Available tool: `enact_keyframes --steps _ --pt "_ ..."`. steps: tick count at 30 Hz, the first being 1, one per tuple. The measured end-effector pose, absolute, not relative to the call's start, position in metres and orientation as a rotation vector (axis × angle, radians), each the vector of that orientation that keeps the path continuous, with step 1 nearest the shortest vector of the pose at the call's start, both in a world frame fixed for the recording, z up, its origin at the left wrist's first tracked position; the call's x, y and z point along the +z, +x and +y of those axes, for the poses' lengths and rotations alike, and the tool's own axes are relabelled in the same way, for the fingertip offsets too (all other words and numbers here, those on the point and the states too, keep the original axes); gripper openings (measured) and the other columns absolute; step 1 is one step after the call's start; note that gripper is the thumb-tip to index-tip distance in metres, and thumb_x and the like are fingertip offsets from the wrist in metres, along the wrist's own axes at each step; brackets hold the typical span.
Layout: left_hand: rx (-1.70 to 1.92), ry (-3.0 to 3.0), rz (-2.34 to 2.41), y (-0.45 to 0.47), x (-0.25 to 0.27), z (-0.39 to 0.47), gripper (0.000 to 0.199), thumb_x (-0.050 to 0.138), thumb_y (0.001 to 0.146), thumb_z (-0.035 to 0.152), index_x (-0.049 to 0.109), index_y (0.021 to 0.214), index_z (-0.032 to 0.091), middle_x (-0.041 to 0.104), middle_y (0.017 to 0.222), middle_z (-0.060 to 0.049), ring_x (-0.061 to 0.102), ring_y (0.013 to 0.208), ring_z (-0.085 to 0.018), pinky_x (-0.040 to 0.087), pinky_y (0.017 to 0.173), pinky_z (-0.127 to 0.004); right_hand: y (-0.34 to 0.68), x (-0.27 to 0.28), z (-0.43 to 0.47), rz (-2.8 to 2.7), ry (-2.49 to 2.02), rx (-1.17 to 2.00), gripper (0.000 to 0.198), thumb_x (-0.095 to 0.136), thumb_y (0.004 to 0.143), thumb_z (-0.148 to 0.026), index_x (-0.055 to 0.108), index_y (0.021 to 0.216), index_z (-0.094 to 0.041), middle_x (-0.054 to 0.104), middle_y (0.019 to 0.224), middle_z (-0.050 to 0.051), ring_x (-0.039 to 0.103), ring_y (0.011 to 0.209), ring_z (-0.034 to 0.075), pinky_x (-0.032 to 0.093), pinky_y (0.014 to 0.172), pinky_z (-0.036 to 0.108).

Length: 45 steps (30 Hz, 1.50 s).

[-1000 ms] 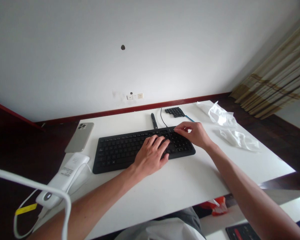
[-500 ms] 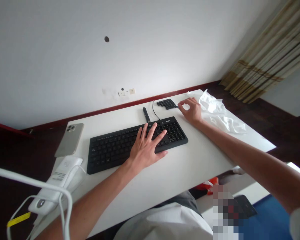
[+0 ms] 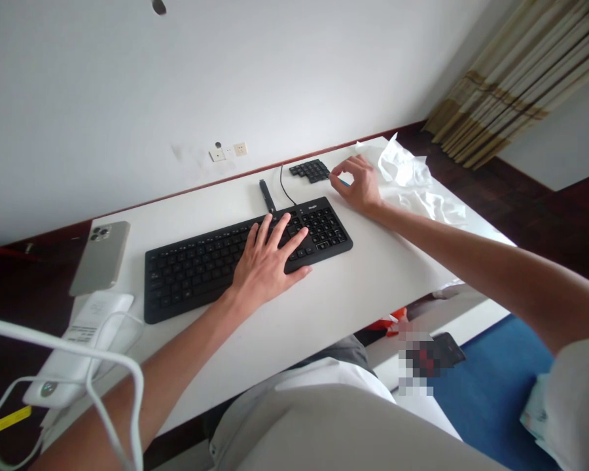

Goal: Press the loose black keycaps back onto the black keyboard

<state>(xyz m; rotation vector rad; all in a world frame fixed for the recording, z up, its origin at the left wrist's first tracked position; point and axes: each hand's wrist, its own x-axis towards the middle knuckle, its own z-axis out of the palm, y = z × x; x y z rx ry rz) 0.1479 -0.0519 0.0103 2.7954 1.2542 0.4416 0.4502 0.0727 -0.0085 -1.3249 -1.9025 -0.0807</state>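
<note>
My left hand (image 3: 265, 265) lies with fingers spread on a black keyboard (image 3: 196, 275), over its right-centre keys. Beyond the keyboard, my right hand (image 3: 359, 183) is closed in a pinch, thumb and forefinger curved into a ring. A thin blue thing (image 3: 344, 182) shows between those fingers; most of it is hidden, so its kind is unclear. The fingertips are at the right end of a cluster of loose black keycaps (image 3: 311, 170) laid out in rows on the white table (image 3: 353, 281).
A dark pen-like stick (image 3: 267, 195) and the keyboard's cable (image 3: 285, 186) lie behind the keyboard. Crumpled white wrapping (image 3: 407, 170) is at the right. On the left are a phone (image 3: 101, 258), a white power strip (image 3: 78, 347) and a white cable (image 3: 59, 333) crossing the foreground.
The camera view has shifted, so the table appears higher and further left. My left hand stays spread on the keyboard, and my right hand keeps its pinch beside the keycaps.
</note>
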Motion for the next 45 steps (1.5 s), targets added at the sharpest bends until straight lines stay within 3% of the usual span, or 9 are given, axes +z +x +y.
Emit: enact_keyframes --steps 9,12,15,20,26,32,39,42,45 --pt "0.427 2.789 1.250 0.148 0.011 -0.050 0.072 0.063 0.093 0.060 0.044 0.158 0.034 0.025 0.172 -0.007 0.020 0.157 -0.041 0.024 0.125 -0.064 0.415 0.001 0.055 -1.736 -1.245 0.130 0.021 0.064 0.092 -0.041 0.060 0.079 -0.025 0.056 0.077 0.004 0.053 0.080 0.022 0.050 0.082 0.043" --pt "0.422 2.796 1.253 0.148 0.011 -0.050 0.074 0.065 0.092 0.061 0.044 0.158 0.035 0.025 0.172 -0.008 0.019 0.158 -0.040 0.024 0.125 -0.063 0.375 0.017 0.044 -1.457 -1.093 0.573 0.045 0.059 0.095 -0.050 0.041 0.063 -0.025 0.035 0.059 -0.003 0.038 0.056 0.014 0.042 0.056 0.032" --pt "0.424 2.796 1.265 0.149 0.011 -0.050 0.076 0.065 0.091 0.062 0.042 0.158 0.035 0.025 0.172 -0.009 0.020 0.158 -0.040 0.024 0.125 -0.063 0.339 0.053 0.033 -1.328 -0.827 1.112 0.057 0.063 0.092 -0.058 0.025 0.064 -0.026 0.021 0.057 -0.007 0.024 0.049 0.010 0.028 0.044 0.027" --pt "0.421 2.789 1.266 0.149 0.011 -0.049 0.076 0.065 0.091 0.065 0.042 0.158 0.036 0.025 0.171 -0.008 0.018 0.158 -0.040 0.025 0.124 -0.064 0.315 0.110 0.018 -1.261 -0.571 1.457 0.051 0.052 0.097 -0.047 0.022 0.062 -0.026 0.013 0.056 -0.008 0.013 0.046 0.007 0.020 0.041 0.023" --pt "0.407 2.770 1.261 0.149 0.008 -0.048 0.068 0.066 0.089 0.066 0.056 0.148 0.035 0.046 0.157 -0.010 0.026 0.154 -0.040 0.021 0.127 -0.064 0.300 0.068 0.016 -1.393 -0.415 1.734 0.055 0.065 0.087 -0.036 0.024 0.053 -0.025 0.018 0.048 -0.010 0.014 0.042 0.004 0.013 0.038 0.023" --pt "0.445 2.776 1.291 0.148 0.008 -0.049 0.074 0.061 0.091 0.068 0.045 0.156 0.037 0.040 0.161 -0.010 0.025 0.154 -0.041 0.025 0.124 -0.065 0.304 0.066 0.025 -1.344 -0.364 1.706 0.049 0.061 0.090 -0.030 0.027 0.054 -0.024 0.020 0.049 -0.010 0.013 0.043 0.005 0.013 0.041 0.023" --pt "0.452 2.764 1.292 0.147 0.006 -0.050 0.071 0.061 0.090 0.071 0.052 0.151 0.036 0.045 0.157 -0.011 0.029 0.153 -0.039 0.023 0.126 -0.064 0.299 0.050 0.022 -1.563 -0.468 1.627 0.052 0.060 0.092 -0.034 0.027 0.053 -0.023 0.025 0.052 -0.007 0.018 0.048 0.007 0.016 0.045 0.027" --pt "0.462 2.784 1.294 0.147 0.004 -0.051 0.076 0.058 0.090 0.073 0.045 0.156 0.038 0.035 0.166 -0.009 0.022 0.156 -0.040 0.024 0.125 -0.065 0.304 0.060 0.027 -1.683 -0.587 1.345 0.054 0.055 0.095 -0.039 0.023 0.055 -0.024 0.022 0.052 -0.007 0.017 0.049 0.008 0.017 0.047 0.028" --pt "0.448 2.787 1.290 0.146 0.004 -0.051 0.076 0.055 0.092 0.072 0.040 0.159 0.038 0.024 0.172 -0.006 0.017 0.158 -0.040 0.024 0.125 -0.064 0.319 0.067 0.050 -2.046 -0.851 0.732 0.053 0.057 0.094 -0.040 0.029 0.053 -0.022 0.027 0.050 -0.006 0.022 0.050 0.009 0.022 0.053 0.029"
